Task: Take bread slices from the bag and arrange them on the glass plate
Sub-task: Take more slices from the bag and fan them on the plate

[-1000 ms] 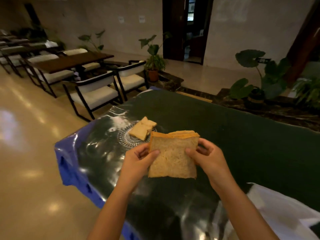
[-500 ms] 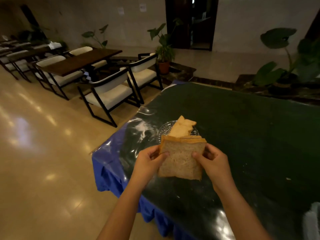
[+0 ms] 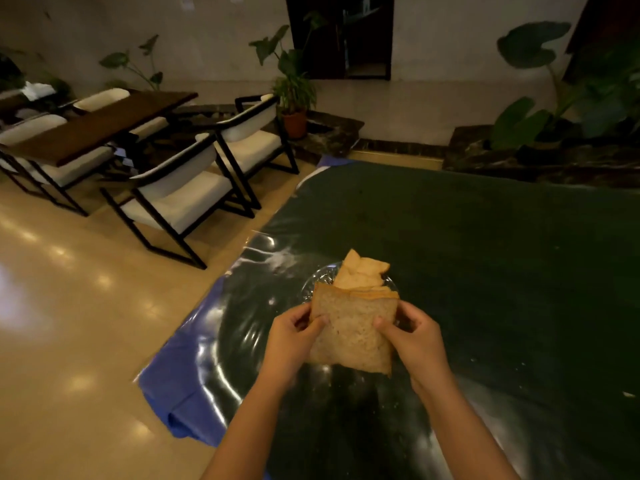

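You had a small stack of bread slices (image 3: 351, 332) up in the air between both hands, held just on the near side of the glass plate (image 3: 313, 284) and overlapping its near rim in the view. Your left hand (image 3: 294, 339) pinched the stack's left edge, thumb on the near face and fingers curled behind; your right hand (image 3: 412, 337) did the same on the right edge, thumb tip pressed into the crumb. Both forearms came in from the near side, wrists bent slightly inward, the stack tilted with its top crust leaning away from you. This bread looked soft and light, easy to dent or tear, so a grip at the crust edges seemed the safer hold, with light pressure and nothing squeezing the middle. The front slice sat a little skewed from those behind, so I judged they could slide apart if you loosened one side first. On the plate a few slices (image 3: 360, 271) already lay overlapping toward its far side. The plate rested on the table (image 3: 485, 254), near its left edge, on shiny clear plastic sheeting that looked slippery. The bag was not in view.
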Demonstrator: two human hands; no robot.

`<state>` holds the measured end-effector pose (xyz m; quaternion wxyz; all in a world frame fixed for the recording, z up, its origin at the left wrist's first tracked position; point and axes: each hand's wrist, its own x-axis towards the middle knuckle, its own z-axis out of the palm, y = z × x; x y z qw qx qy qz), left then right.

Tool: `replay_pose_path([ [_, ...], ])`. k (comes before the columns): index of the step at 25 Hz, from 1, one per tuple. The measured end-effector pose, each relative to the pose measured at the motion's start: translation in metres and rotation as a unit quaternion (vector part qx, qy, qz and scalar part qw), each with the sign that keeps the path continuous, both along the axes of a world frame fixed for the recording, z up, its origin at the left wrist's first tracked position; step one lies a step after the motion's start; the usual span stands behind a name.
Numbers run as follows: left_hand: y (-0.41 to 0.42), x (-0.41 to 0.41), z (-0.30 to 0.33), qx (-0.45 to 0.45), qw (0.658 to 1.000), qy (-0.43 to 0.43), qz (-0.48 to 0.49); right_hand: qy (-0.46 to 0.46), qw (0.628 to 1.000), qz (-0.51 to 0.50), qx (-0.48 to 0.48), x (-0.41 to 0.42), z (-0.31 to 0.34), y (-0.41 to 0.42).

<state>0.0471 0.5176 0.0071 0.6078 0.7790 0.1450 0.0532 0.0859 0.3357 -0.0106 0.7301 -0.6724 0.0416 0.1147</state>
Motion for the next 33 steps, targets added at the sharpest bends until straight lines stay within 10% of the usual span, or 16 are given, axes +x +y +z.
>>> replay_pose_path([
  [12,0.055,0.105,-0.075,0.025,0.987,0.106,-0.116,0.084,0.980,-0.166,-0.072,0.055,-0.063,0.063],
  [33,0.073,0.155,-0.160,0.177,0.966,0.037,-0.185,0.103,0.928,-0.207,-0.292,0.096,-0.136,0.096],
])
